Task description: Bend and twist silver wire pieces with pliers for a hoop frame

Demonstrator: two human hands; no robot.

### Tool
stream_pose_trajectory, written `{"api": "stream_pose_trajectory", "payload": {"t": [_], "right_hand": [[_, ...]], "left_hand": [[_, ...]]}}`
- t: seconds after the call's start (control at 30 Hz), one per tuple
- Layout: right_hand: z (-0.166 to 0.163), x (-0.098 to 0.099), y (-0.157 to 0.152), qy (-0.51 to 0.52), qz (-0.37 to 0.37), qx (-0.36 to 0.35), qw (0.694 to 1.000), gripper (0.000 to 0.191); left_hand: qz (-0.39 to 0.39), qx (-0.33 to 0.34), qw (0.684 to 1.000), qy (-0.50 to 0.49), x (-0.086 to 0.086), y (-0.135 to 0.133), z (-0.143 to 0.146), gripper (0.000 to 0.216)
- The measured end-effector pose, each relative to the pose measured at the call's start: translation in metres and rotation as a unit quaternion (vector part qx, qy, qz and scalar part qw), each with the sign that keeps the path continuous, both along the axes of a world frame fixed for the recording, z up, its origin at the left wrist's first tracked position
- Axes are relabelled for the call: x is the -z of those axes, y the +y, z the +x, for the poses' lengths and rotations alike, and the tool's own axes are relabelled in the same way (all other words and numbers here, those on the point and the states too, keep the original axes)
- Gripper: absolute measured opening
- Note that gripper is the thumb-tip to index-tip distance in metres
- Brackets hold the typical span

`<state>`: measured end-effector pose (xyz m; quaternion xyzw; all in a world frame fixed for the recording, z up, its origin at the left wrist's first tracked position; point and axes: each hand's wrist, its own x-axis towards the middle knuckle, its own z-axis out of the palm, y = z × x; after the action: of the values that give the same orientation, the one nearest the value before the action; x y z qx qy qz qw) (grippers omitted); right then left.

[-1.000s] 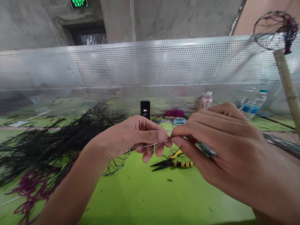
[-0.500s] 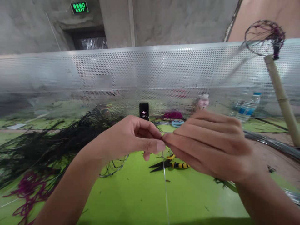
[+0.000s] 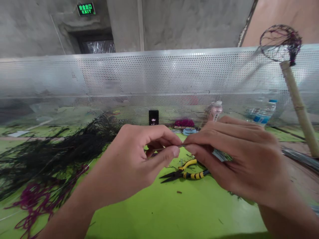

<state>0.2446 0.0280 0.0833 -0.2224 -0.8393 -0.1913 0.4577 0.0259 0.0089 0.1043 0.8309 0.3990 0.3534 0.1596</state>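
My left hand (image 3: 147, 156) pinches a thin wire (image 3: 183, 145) between thumb and index finger, above the green table. On the same wire, my right hand (image 3: 231, 152) closes thumb and forefinger, its fingertips almost touching the left ones. The strand runs back under my left fingers; most of it is hidden by the hands. Just below them lie long-nose pliers (image 3: 178, 174) with yellow and black handles, jaws pointing left, partly behind my right hand.
Dark twiggy strands (image 3: 57, 156) and purple cord (image 3: 32, 199) lie at the left. Along the perforated screen (image 3: 174, 76) stand a phone (image 3: 154, 118), a pink bottle (image 3: 215, 111) and a water bottle (image 3: 265, 113). Blue-handled scissors (image 3: 189, 131) lie nearby. A bamboo pole (image 3: 299, 106) leans at right.
The hands have shifted slightly right, and my right hand has rolled so its thumb shows. A pale strand hanging below the fingers and a netted ring under my left hand no longer show.
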Motion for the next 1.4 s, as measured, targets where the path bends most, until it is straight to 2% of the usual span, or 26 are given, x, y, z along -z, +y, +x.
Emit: {"api": "stream_pose_trajectory", "payload": {"t": [0.13,0.2,0.23,0.3,0.4,0.5,0.6,0.77,0.9,1.0,1.07,1.17,1.2,1.3,1.4], "right_hand": [[0.001,-0.002,-0.007,0.025,-0.160,-0.011,0.987,0.018],[0.005,-0.004,-0.007,0.039,-0.199,-0.016,0.979,0.017],[0.007,-0.005,-0.006,0.051,-0.182,-0.013,0.982,0.015],[0.011,-0.006,-0.004,0.053,-0.100,-0.001,0.994,0.005],[0.016,-0.006,0.001,0.000,0.011,-0.009,1.000,0.014],[0.021,-0.005,0.005,0.028,0.038,-0.009,0.999,0.011],[0.032,-0.007,0.013,0.062,-0.034,-0.016,0.997,0.014],[0.056,-0.012,0.028,0.090,-0.198,-0.065,0.974,0.016],[0.060,-0.011,0.036,0.100,-0.253,-0.093,0.958,0.012],[0.054,-0.007,0.036,0.153,-0.272,-0.114,0.943,0.010],[0.047,-0.005,0.033,0.187,-0.265,-0.115,0.939,0.009],[0.037,-0.004,0.023,0.195,-0.242,-0.105,0.945,0.007],[0.033,-0.005,0.019,0.195,-0.243,-0.109,0.944,0.006],[0.026,-0.005,0.009,0.185,-0.270,-0.130,0.936,0.005],[0.022,-0.005,0.005,0.152,-0.271,-0.132,0.941,0.007]], "left_hand": [[0.058,-0.012,0.998,0.015,0.005,0.000,0.007,0.007],[0.079,-0.025,0.997,0.012,0.006,-0.001,0.010,0.006],[0.087,-0.036,0.996,0.004,0.006,-0.002,0.010,0.007],[0.084,-0.062,0.994,-0.027,0.004,-0.003,0.008,0.008],[0.027,-0.058,0.994,-0.092,-0.002,-0.006,0.000,0.010],[0.005,-0.020,0.993,-0.120,-0.008,-0.006,-0.014,0.012],[0.025,0.005,0.992,-0.124,-0.014,-0.002,-0.034,0.023],[0.060,0.039,0.995,-0.067,-0.023,0.016,-0.064,0.021],[0.109,0.007,0.994,-0.010,-0.028,0.028,-0.078,0.021],[0.169,-0.015,0.985,-0.018,-0.025,0.033,-0.080,0.021],[0.239,-0.025,0.969,-0.052,-0.021,0.034,-0.073,0.019],[0.360,-0.053,0.924,-0.119,-0.012,0.029,-0.054,0.044],[0.403,-0.050,0.907,-0.109,-0.010,0.027,-0.047,0.045],[0.537,-0.023,0.843,0.031,-0.006,0.015,-0.030,0.031],[0.577,-0.074,0.810,0.075,-0.004,0.007,-0.023,0.015]]}}
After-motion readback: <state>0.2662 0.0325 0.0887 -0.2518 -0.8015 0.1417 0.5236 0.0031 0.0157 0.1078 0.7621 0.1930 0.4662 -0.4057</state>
